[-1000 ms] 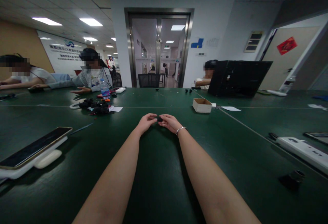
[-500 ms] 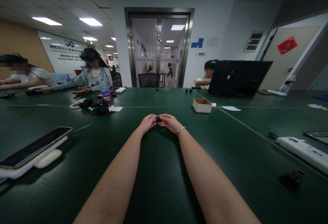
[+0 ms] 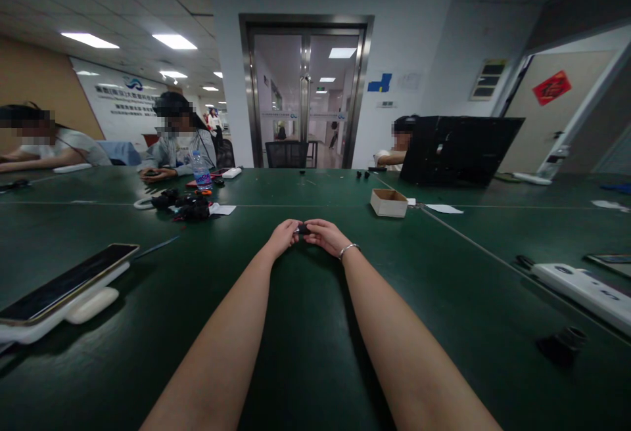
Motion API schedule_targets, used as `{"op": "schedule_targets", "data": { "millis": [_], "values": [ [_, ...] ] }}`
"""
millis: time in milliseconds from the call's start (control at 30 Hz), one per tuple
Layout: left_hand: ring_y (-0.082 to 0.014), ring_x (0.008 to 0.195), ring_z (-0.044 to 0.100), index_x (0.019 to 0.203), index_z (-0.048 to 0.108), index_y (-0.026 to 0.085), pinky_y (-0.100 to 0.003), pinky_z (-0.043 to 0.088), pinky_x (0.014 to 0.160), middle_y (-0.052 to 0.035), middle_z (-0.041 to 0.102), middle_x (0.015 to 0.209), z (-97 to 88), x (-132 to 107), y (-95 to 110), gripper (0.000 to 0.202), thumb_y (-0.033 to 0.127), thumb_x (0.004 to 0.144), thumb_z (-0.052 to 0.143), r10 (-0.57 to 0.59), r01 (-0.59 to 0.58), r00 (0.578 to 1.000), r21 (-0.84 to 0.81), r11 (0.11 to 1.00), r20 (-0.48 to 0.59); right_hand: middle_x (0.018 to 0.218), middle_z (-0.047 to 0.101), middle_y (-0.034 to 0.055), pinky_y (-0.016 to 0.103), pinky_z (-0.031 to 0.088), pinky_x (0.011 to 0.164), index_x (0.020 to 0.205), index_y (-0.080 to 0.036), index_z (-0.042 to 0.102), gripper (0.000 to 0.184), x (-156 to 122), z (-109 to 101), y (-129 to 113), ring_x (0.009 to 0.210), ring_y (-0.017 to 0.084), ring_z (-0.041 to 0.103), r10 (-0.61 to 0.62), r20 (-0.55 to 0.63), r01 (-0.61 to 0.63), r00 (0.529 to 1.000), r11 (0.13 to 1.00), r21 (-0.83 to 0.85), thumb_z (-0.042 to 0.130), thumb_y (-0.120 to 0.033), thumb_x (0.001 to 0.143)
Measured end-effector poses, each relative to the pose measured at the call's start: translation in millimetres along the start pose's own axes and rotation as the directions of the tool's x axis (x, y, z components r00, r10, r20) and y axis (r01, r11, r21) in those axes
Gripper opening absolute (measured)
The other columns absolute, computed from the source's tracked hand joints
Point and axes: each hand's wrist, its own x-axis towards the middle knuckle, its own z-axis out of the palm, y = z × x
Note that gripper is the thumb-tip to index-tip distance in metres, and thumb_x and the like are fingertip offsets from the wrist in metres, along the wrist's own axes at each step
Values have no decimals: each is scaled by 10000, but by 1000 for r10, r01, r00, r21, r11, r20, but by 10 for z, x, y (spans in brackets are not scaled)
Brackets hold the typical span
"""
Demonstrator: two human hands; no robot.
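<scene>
A small dark piece (image 3: 302,228) with a paler, metal-looking end sits between my two hands, just above the green table (image 3: 305,326). My left hand (image 3: 284,236) pinches its left end with bent fingers. From the other side, my right hand (image 3: 325,236), with a silver bangle at the wrist, closes on the black end. Fingers cover most of the piece, so its kind does not show.
An open box (image 3: 389,203) stands right of my hands. Leftward are a bottle (image 3: 202,172), tangled black gear (image 3: 185,204) and a phone (image 3: 69,283). A power strip (image 3: 586,293) and dark knob-like part (image 3: 564,345) lie right; a monitor (image 3: 458,150) stands beyond.
My hands stay nearly in place, with only slight finger shifts. The co-worker at left has drawn an outstretched arm back, hands now together. A figure behind the glass door has moved right.
</scene>
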Motion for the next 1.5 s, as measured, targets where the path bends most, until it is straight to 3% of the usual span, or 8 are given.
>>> {"op": "schedule_targets", "data": {
  "millis": [367,867,1500],
  "values": [
    [-67,435,432,1032,549,133,-167,309,397,19,489,582,-16,22,-13,283,185,791,412,-36,35,999,-22,999,-12,744,654,82,195,547,548,904,-98,581,132,-12,6,-8,577,126,653,-3,-5,3,1000,1000,0,540,-23,802],
    [-71,398,397,1006,569,117,-166,275,378,18,487,517,-22,-4,15,313,260,825,357,1,-1,998,-5,1000,61,748,657,72,208,555,566,916,-106,580,147,-32,11,-26,557,112,642,1,8,-1,1000,1000,-7,525,-25,806],
    [-67,448,431,995,577,126,-166,314,406,13,492,593,-21,1,10,292,180,758,415,-18,18,1000,-28,999,15,786,654,86,218,557,546,903,-105,592,140,-13,-5,-15,594,128,647,-1,2,1,1000,1000,9,571,-32,785]
  ]
}}
